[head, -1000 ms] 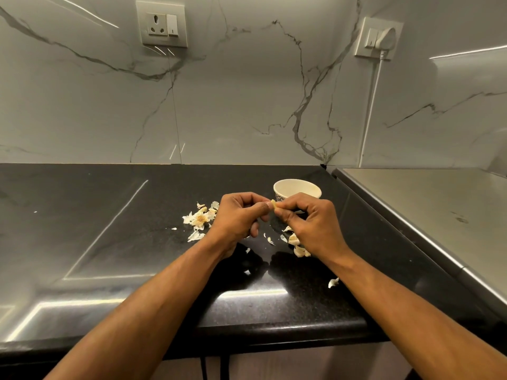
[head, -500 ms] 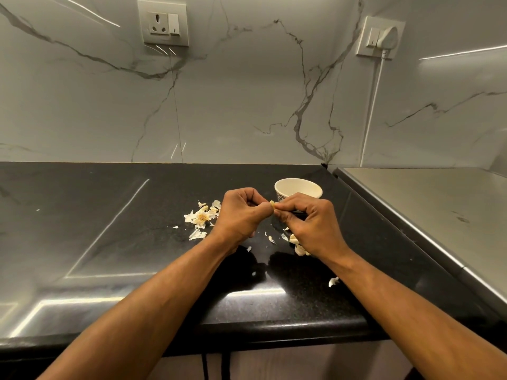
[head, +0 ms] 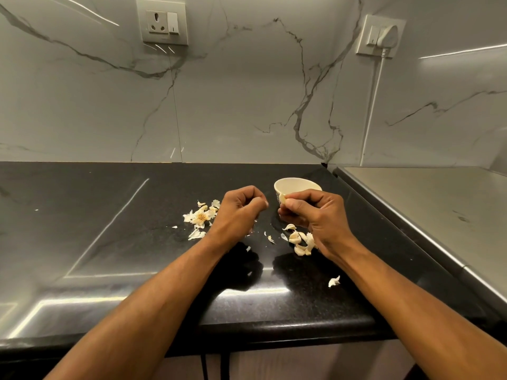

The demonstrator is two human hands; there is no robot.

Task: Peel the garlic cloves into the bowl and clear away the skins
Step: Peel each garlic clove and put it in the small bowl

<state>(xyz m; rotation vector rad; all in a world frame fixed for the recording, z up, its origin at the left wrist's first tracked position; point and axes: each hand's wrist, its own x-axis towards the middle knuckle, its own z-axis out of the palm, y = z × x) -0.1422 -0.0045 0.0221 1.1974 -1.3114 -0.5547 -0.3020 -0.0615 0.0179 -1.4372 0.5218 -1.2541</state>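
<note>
A pale garlic clove (head: pixel 282 199) is pinched between the thumb and fingers of my right hand (head: pixel 312 215), just in front of the cream bowl (head: pixel 293 185). My left hand (head: pixel 241 209) hovers a little to the left with its fingers curled; whether a scrap of skin sits at its fingertips I cannot tell. Unpeeled cloves (head: pixel 301 242) lie in a small heap under my right wrist. A pile of dry skins with the root core (head: pixel 201 216) lies left of my left hand. Small skin flakes (head: pixel 270 238) dot the black counter (head: pixel 109 229).
One loose skin piece (head: pixel 334 281) lies near the counter's front edge. A steel surface (head: pixel 439 215) adjoins the counter on the right. On the marble wall are a socket (head: pixel 162 21) and a plugged-in white cable (head: pixel 374 105).
My hands were joined on one clove; they have pulled apart. The right hand keeps the clove by the bowl, the left has drawn back to the left.
</note>
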